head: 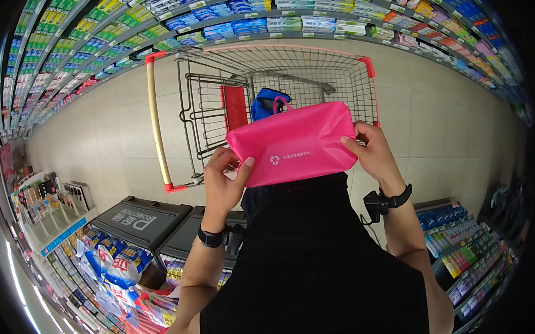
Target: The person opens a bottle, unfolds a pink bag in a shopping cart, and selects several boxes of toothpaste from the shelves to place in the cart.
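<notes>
Both hands hold a pink fabric bag [295, 141] stretched out sideways in front of the body, with a white recycling mark and small writing on it. My left hand [226, 178] pinches the bag's left end between thumb and fingers. At the other end, my right hand [370, 149] grips its edge the same way. A thin pink handle loop stands up at the bag's far side. Just behind it, a blue bag with a dark inside [266, 105] is in the wire shopping cart [299, 61]. The pink bag partly covers the cart's near side.
The cart's pale handlebar [156, 122] with red ends is at left. Beyond the cart run shelves of boxed toothpaste [251, 27]. Dark promotion bins [135, 219] and bagged goods [122, 268] stand at lower left, a stepped product shelf [460, 256] at lower right.
</notes>
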The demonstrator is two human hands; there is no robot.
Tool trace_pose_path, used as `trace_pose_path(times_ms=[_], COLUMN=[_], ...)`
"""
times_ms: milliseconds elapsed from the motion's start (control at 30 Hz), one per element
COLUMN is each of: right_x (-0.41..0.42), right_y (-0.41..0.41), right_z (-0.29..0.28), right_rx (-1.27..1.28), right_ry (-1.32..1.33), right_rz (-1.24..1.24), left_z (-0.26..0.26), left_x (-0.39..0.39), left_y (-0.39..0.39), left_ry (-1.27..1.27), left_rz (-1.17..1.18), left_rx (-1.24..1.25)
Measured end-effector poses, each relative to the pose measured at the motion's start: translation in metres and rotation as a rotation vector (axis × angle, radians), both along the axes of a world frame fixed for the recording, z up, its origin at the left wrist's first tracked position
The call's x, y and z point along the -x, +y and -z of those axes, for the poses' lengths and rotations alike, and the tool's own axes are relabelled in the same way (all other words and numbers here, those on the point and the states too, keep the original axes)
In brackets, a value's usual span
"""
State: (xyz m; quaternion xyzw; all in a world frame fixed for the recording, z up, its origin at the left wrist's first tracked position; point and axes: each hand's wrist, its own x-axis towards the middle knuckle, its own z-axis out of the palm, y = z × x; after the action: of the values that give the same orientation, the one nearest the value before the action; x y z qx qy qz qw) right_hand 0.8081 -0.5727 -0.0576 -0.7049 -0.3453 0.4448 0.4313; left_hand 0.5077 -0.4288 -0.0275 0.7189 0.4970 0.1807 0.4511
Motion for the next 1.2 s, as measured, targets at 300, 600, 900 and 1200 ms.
trace_pose_path(times_ms=[300,600,900,1200], right_x=[-0.005,-0.004,-0.008,0.000], right_y=[0.011,0.003,0.013,0.010], right_z=[-0.024,-0.036,-0.042,-0.057], right_rx=[0.043,-0.002,0.057,0.067], right_ry=[0.070,0.074,-0.091,-0.178], right_rz=[-0.086,-0.070,-0.124,-0.131], left_z=[-0.003,-0.002,-0.014,-0.024], left_x=[0.011,0.021,0.010,-0.006], left_y=[-0.003,0.001,0.000,-0.004], left_ry=[-0.076,-0.098,-0.210,0.032], left_rz=[-0.159,-0.147,-0.146,0.058], left_rx=[0.241,0.387,0.417,0.052])
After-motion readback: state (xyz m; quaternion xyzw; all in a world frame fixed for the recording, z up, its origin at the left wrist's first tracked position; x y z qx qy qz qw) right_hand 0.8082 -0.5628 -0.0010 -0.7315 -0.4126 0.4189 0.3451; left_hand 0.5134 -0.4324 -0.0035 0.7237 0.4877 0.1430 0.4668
